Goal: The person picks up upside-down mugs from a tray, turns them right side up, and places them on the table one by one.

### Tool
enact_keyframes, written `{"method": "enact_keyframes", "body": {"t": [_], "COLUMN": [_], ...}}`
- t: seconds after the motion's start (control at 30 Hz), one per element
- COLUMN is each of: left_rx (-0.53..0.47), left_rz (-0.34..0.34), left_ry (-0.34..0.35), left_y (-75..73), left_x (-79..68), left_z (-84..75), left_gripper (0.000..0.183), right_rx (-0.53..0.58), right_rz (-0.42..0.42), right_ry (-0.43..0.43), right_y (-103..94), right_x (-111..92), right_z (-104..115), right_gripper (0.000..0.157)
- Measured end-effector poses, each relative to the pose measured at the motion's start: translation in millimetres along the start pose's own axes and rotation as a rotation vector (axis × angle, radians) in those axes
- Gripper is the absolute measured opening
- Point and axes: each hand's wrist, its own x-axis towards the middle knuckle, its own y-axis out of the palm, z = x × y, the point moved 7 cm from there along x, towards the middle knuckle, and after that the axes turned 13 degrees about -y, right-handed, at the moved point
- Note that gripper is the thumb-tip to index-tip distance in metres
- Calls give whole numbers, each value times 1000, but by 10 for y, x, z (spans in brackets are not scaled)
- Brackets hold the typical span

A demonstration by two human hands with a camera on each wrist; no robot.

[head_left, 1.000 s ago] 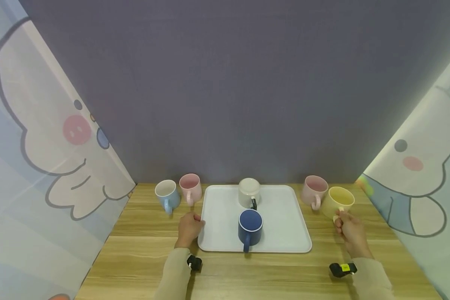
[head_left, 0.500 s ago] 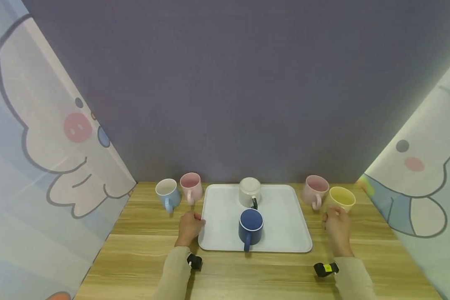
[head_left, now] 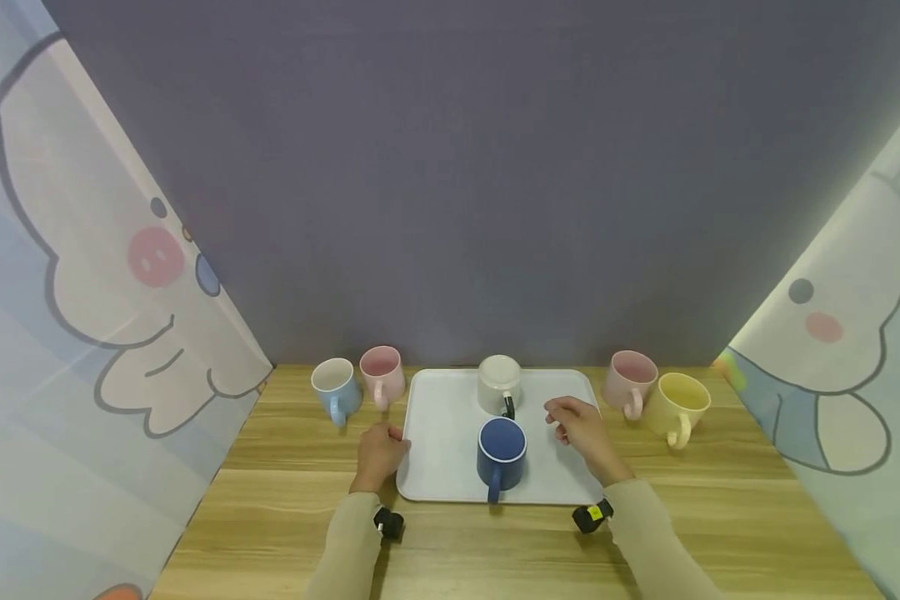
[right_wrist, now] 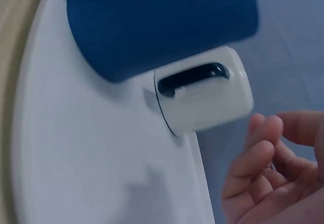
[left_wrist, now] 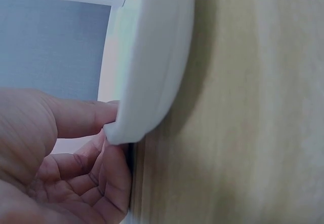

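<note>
My left hand (head_left: 380, 456) pinches the left rim of a white tray (head_left: 442, 433) between thumb and fingers; the left wrist view shows the thumb (left_wrist: 83, 118) on top and the curled fingers below. Over the tray's right part is my right hand (head_left: 581, 429), holding nothing, its fingers loosely bent. Left of that hand, a white mug (head_left: 498, 383) with a dark handle stands upside down at the back of the tray. In front of it is a dark blue mug (head_left: 500, 467), its handle toward me. Both also show in the right wrist view, the blue mug (right_wrist: 162, 26) partly cut off.
Right of the tray stand a pink mug (head_left: 624, 385) and a yellow mug (head_left: 663, 415), upright, side by side. A light blue mug (head_left: 341, 396) and another pink mug (head_left: 387, 386) stand on the left. A dark grey wall (head_left: 450, 208) rises behind the wooden table (head_left: 495, 550).
My right hand has let go of the yellow mug's handle and moved left over the tray. The left hand stays at the tray's rim, and the mugs stand where they were.
</note>
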Motion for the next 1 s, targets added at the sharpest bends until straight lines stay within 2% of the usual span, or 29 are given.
{"method": "enact_keyframes", "body": {"t": [0.33, 0.6, 0.77, 1.0], "left_rx": [-11, -21, -26, -24], "left_rz": [21, 18, 14, 17], "left_ry": [-3, 5, 15, 10], "left_y": [11, 10, 10, 10], "left_x": [1, -6, -7, -14], "left_z": [33, 27, 10, 4], "left_gripper": [11, 11, 10, 11], "right_rx": [-58, -11, 8, 47], "right_rz": [160, 253, 259, 204], "right_ry": [35, 71, 75, 34], "right_y": [420, 586, 622, 576], "right_x": [237, 336, 369, 352], "right_z": [-26, -89, -115, -126], "right_gripper": [32, 35, 35, 31]}}
